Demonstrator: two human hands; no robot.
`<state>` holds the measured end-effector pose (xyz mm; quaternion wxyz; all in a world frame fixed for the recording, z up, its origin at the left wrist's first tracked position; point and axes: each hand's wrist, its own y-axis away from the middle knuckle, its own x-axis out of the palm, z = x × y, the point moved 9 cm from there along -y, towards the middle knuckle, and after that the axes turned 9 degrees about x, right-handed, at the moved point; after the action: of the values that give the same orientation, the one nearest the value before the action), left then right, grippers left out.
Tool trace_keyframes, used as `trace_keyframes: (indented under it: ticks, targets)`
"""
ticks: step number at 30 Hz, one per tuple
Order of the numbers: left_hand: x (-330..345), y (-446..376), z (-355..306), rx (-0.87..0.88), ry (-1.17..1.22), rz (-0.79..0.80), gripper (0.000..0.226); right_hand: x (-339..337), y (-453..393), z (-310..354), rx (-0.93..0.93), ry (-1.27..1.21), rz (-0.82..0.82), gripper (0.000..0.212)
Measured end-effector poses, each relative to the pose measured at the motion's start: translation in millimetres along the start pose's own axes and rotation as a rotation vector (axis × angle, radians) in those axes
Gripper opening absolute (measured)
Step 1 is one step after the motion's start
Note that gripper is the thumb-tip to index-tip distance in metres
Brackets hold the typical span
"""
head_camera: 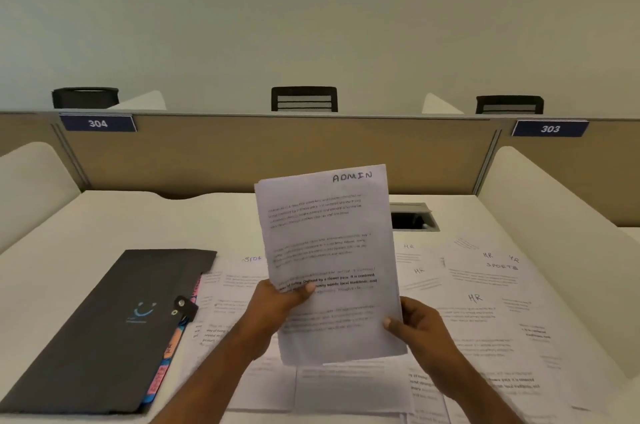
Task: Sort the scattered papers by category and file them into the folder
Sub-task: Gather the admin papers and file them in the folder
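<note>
Both hands hold up a sheet of printed paper [329, 250] with "ADMIN" handwritten at its top right, raised upright above the desk. My left hand [277, 299] pinches its left edge, thumb on the front. My right hand [415, 323] grips the lower right edge. A closed dark grey folder [114, 326] with a snap strap and coloured tabs along its right side lies flat at the left. Several scattered papers [485, 302] marked "HR" and "SPORTS" cover the desk to the right and below the held sheet.
The white desk [104, 216] is fenced by a tan partition [277, 153] at the back with signs 304 and 303, and by white side dividers. A cable hatch [414, 217] opens in the desk behind the held sheet. Black chair backs show beyond the partition.
</note>
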<state>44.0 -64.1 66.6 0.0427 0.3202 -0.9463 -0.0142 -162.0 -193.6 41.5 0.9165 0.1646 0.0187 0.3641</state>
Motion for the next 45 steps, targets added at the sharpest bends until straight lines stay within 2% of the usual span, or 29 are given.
trace_keyframes:
  ticks: [4, 7, 11, 13, 15, 18, 23, 25, 27, 31, 37, 42, 45]
  targets:
    - [-22, -4, 6, -0.116, -0.009, -0.001, 0.04, 21, -4, -5, 0.029, 0.046, 0.023, 0.023]
    - [-41, -4, 10, -0.154, -0.037, -0.015, 0.032, 34, -11, -11, 0.064, 0.039, 0.037, 0.024]
    - [-93, 0, 12, -0.133, -0.22, -0.16, 0.029, 42, -18, -20, 0.104, -0.009, -0.012, 0.023]
    - [-136, 7, 11, -0.076, -0.395, -0.281, 0.023, 43, -22, -26, 0.116, -0.018, -0.05, 0.023]
    - [-182, 21, 13, -0.058, -0.667, -0.36, 0.016, 46, -24, -33, 0.131, -0.026, -0.081, 0.024]
    - [-233, 43, 21, -0.078, -1.011, -0.385, 0.011, 53, -26, -45, 0.15, -0.022, -0.116, 0.025]
    - [-279, 56, 47, -0.157, -1.302, -0.334, 0.067, 72, -27, -60, 0.168, 0.011, -0.137, 0.03]
    - [-280, 56, 60, -0.252, -1.343, -0.23, 0.083, 80, -28, -63, 0.168, 0.02, -0.133, 0.029]
    - [-278, 58, 71, -0.336, -1.383, -0.158, 0.089, 88, -27, -64, 0.164, 0.029, -0.129, 0.028]
    - [-277, 56, 78, -0.366, -1.387, -0.11, 0.08, 96, -26, -65, 0.154, 0.038, -0.135, 0.027]
    - [-258, 43, 59, -0.183, -1.227, -0.018, 0.059, 96, -22, -63, 0.142, 0.042, -0.151, 0.027]
    - [-249, 41, 47, -0.167, -1.428, 0.082, 0.036, 96, -19, -62, 0.135, 0.066, -0.16, 0.03]
    - [-253, 41, 46, -0.21, -1.494, 0.024, 0.027, 97, -18, -64, 0.143, 0.062, -0.16, 0.031]
